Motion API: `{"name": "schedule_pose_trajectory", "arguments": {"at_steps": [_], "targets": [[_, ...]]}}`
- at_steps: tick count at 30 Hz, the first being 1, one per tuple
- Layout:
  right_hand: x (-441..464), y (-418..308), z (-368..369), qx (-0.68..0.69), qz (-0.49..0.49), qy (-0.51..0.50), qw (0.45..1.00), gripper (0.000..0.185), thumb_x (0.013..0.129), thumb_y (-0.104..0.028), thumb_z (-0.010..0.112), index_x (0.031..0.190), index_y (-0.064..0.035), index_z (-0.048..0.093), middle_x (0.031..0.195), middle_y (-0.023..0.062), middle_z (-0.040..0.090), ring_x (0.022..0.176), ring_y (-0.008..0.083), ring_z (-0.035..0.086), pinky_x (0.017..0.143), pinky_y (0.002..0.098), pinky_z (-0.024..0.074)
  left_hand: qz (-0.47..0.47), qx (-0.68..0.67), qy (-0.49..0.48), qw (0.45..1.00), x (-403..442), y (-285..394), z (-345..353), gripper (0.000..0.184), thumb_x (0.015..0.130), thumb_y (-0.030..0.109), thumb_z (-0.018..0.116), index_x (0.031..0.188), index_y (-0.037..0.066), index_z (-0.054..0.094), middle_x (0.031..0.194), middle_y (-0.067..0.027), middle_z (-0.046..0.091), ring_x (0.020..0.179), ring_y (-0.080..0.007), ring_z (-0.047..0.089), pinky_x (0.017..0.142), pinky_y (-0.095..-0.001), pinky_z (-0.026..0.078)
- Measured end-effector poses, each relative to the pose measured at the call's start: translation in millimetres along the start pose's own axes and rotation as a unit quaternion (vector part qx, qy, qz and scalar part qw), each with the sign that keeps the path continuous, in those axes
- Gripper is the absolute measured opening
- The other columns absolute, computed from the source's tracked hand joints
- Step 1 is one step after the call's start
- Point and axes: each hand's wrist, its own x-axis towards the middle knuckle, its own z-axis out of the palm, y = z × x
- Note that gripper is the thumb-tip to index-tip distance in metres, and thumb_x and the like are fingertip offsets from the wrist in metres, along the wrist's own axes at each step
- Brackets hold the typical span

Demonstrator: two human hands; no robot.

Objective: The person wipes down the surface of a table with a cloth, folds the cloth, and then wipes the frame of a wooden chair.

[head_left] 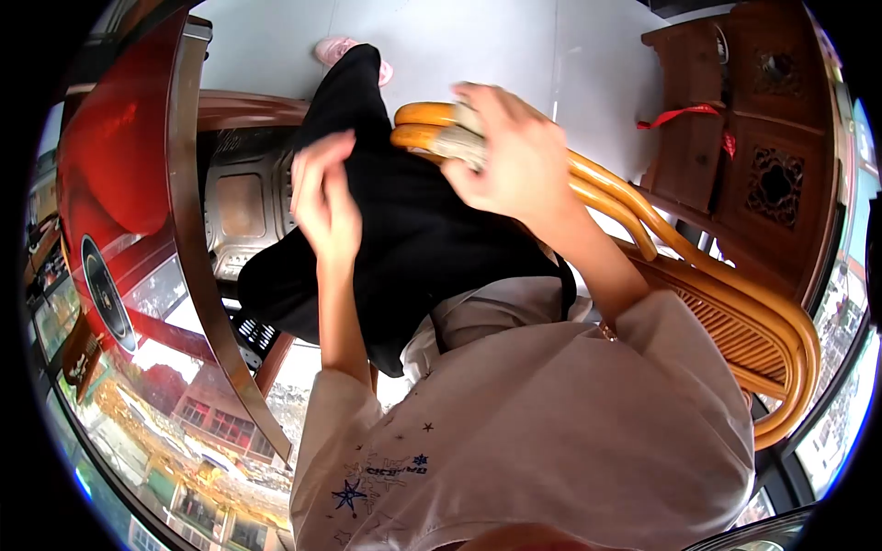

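Observation:
My right hand [519, 151] is closed on a pale, wrinkled cloth [459, 142], which wraps around the glossy bamboo armrest [606, 179] of a rattan chair. Over my black trousers [413, 220], my left hand [326, 197] is raised with loosely curved fingers and a thumb apart from them. It is slightly blurred, and nothing shows in it. The cloth's far side is hidden by my right fingers.
A red glossy table [119, 138] with a metal edge stands at the left. Beside my knee is a metal-topped unit [243, 202]. Carved dark wood furniture [772, 138] with a red ribbon [680, 115] stands at the right. A pink shoe [335, 50] rests on the pale floor.

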Motion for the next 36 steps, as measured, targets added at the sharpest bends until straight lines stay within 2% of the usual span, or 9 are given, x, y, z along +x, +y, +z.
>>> {"name": "schedule_pose_trajectory", "arguments": {"at_steps": [4, 7, 11, 16, 21, 24, 28, 34, 36], "targets": [[13.9, -13.0, 14.8, -0.035, 0.023, -0.059, 0.997, 0.050, 0.070, -0.025, 0.076, 0.115, -0.0056, 0.064, 0.100, 0.0162, 0.073, 0.089, 0.0368, 0.072, 0.077, 0.0475, 0.0598, -0.168, -0.216, -0.342, 0.899, 73.1, -71.9, 85.8, 0.022, 0.100, 0.006, 0.052, 0.107, -0.001, 0.072, 0.109, -0.0142, 0.072, 0.101, -0.0277, 0.067, 0.094, -0.0346, 0.051], [-6.3, 0.5, -5.2, 0.021, -0.013, -0.044, 0.999, 0.047, 0.070, -0.021, 0.077, 0.111, -0.0038, 0.062, 0.116, 0.0155, 0.074, 0.099, 0.0367, 0.073, 0.084, 0.0467, 0.0606, -0.139, -0.148, -0.320, 0.925, 54.4, -91.9, 99.8, 0.032, 0.098, 0.024, 0.057, 0.101, -0.005, 0.071, 0.108, -0.0144, 0.066, 0.107, -0.0224, 0.062, 0.098, -0.0347, 0.047], [-61.4, 31.8, -64.2, -0.008, 0.014, -0.076, 0.997, 0.040, 0.071, -0.018, 0.078, 0.107, -0.0057, 0.066, 0.136, 0.0137, 0.071, 0.105, 0.0341, 0.074, 0.093, 0.0418, 0.0585, -0.290, -0.262, -0.256, 0.884, 41.7, -85.0, 102.1, 0.038, 0.098, 0.028, 0.059, 0.098, -0.008, 0.071, 0.107, -0.0166, 0.065, 0.106, -0.0236, 0.061, 0.098, -0.0354, 0.045], [-119.0, 72.2, -123.1, 0.060, 0.242, -0.070, 0.966, 0.060, 0.078, -0.015, 0.069, 0.134, -0.0016, 0.056, 0.130, 0.0219, 0.070, 0.112, 0.0403, 0.071, 0.102, 0.0439, 0.0564, -0.301, -0.288, -0.215, 0.883, 37.4, -82.3, 105.2, 0.036, 0.099, 0.025, 0.058, 0.094, -0.008, 0.070, 0.108, -0.0167, 0.064, 0.107, -0.0237, 0.060, 0.098, -0.0348, 0.044], [-74.0, 39.2, -88.7, -0.161, 0.158, -0.094, 0.970, 0.057, 0.066, -0.008, 0.072, 0.123, -0.0023, 0.065, 0.106, 0.0173, 0.071, 0.098, 0.0373, 0.070, 0.085, 0.0459, 0.0574, -0.225, -0.320, -0.233, 0.890, 45.6, -76.9, 104.7, 0.035, 0.098, 0.021, 0.058, 0.077, -0.006, 0.063, 0.072, -0.0077, 0.061, 0.075, -0.0149, 0.058, 0.075, -0.0313, 0.046], [-49.9, 15.3, -75.8, -0.254, 0.053, -0.112, 0.959, 0.053, 0.069, -0.010, 0.068, 0.121, -0.0042, 0.066, 0.098, 0.0129, 0.071, 0.087, 0.0313, 0.071, 0.079, 0.0435, 0.0572, -0.239, -0.322, -0.154, 0.903, 42.5, -60.7, 104.0, 0.035, 0.097, 0.020, 0.054, 0.076, -0.006, 0.062, 0.070, -0.0067, 0.061, 0.075, -0.0153, 0.059, 0.075, -0.0318, 0.046], [-24.7, 1.9, -57.9, -0.281, 0.011, -0.124, 0.951, 0.046, 0.076, -0.013, 0.065, 0.121, -0.0076, 0.066, 0.092, 0.0121, 0.072, 0.077, 0.0306, 0.073, 0.073, 0.0446, 0.0597, -0.227, -0.338, -0.253, 0.878, 43.9, -85.0, 105.1, 0.037, 0.099, 0.022, 0.050, 0.078, -0.006, 0.063, 0.069, -0.0082, 0.062, 0.071, -0.0162, 0.059, 0.071, -0.0327, 0.047], [-56.7, 34.5, -83.7, -0.177, -0.011, -0.069, 0.982, 0.050, 0.079, -0.023, 0.085, 0.120, -0.0039, 0.066, 0.113, 0.0187, 0.073, 0.098, 0.0382, 0.070, 0.085, 0.0440, 0.0586, -0.234, -0.358, -0.245, 0.870, 34.5, -86.1, 103.9, 0.041, 0.105, 0.027, 0.046, 0.083, -0.003, 0.065, 0.074, -0.0038, 0.061, 0.075, -0.0134, 0.056, 0.074, -0.0290, 0.045], [-83.1, 45.9, -90.0, -0.096, 0.117, -0.049, 0.987, 0.059, 0.077, -0.018, 0.089, 0.127, -0.0034, 0.061, 0.122, 0.0201, 0.069, 0.103, 0.0399, 0.069, 0.090, 0.0437, 0.0578, -0.279, -0.361, -0.220, 0.862, 28.9, -98.2, 107.0, 0.047, 0.108, 0.031, 0.044, 0.087, -0.003, 0.069, 0.078, -0.0057, 0.066, 0.076, -0.0148, 0.061, 0.076, -0.0313, 0.048]]}}
